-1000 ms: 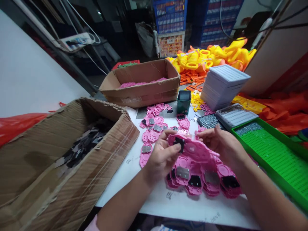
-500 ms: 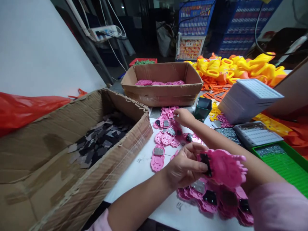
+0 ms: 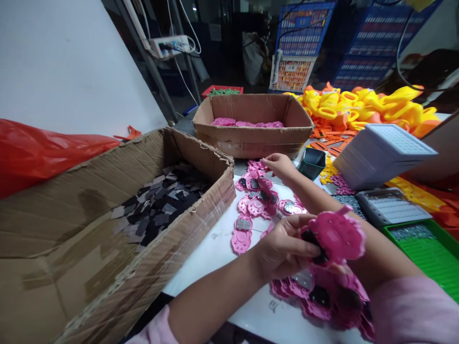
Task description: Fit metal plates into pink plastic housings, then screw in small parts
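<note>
My left hand (image 3: 287,246) grips a pink plastic casing (image 3: 340,236) by its dark end, with the thumb on top. Beneath it lies a heap of similar pink casings (image 3: 301,291) with black or silvery plates. Farther off, my right hand (image 3: 281,167) reaches to a pile of small pink pieces (image 3: 256,167), its thumb and fingertips closed at the pile's edge. Whether a piece is pinched there is too small to tell. Several more casings (image 3: 256,203) lie just in front of that pile, and a single casing (image 3: 241,234) lies flat nearer to me.
To the left stands a large cardboard box (image 3: 201,215) with dark flat squares (image 3: 154,205). A smaller cardboard box (image 3: 251,138) behind holds pink parts. At right are a dark green cup (image 3: 311,162), stacked white trays (image 3: 380,157), a green tray (image 3: 430,258) and yellow parts (image 3: 358,107).
The whole view has shifted slightly to the right. The casing in my left hand has tilted, its far end turning upward. My right hand stays at the small pink pieces, its fingers reaching onto them.
</note>
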Tool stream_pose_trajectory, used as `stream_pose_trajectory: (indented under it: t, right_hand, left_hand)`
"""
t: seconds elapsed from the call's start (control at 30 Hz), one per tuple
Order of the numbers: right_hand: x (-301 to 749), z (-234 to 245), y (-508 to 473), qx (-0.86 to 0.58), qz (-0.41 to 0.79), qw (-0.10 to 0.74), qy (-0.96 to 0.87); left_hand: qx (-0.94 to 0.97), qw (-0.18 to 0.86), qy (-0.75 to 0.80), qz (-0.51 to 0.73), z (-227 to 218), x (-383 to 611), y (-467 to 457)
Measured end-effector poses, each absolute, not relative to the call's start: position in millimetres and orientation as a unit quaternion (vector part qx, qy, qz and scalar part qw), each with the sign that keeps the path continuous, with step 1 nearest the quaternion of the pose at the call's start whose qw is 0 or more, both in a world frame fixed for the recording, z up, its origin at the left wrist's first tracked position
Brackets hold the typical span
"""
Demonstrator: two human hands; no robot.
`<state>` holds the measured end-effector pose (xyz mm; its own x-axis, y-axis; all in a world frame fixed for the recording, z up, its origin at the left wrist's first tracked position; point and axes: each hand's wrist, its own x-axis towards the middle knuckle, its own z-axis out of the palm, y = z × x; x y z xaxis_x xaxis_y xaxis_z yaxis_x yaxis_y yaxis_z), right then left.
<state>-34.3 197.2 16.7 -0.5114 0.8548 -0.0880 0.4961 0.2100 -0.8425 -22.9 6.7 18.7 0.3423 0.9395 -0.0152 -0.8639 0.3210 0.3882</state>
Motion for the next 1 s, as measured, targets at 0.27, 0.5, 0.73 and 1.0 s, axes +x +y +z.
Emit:
stream_pose_trajectory:
  t: [0.27, 0.5, 0.73, 1.0]
  right_hand:
    - [102, 51, 119, -0.335, 0.701, 0.324, -0.54]
    - [166, 29, 73, -0.347, 0.671, 0.435, -0.49]
    - [177, 14, 63, -0.321, 0.567, 0.478, -0.589]
    - [169, 15, 54, -0.364, 0.552, 0.506, -0.554]
  left_hand:
    - [0.208, 0.754, 0.204, 0.588, 23, -22, 7]
    - [0.244, 0.715, 0.294, 0.585, 22, -15, 8]
    - [0.319, 0.643, 0.404, 0.567, 14, -1, 4]
    - [0.376, 0.626, 0.433, 0.528, 2, 2, 1]
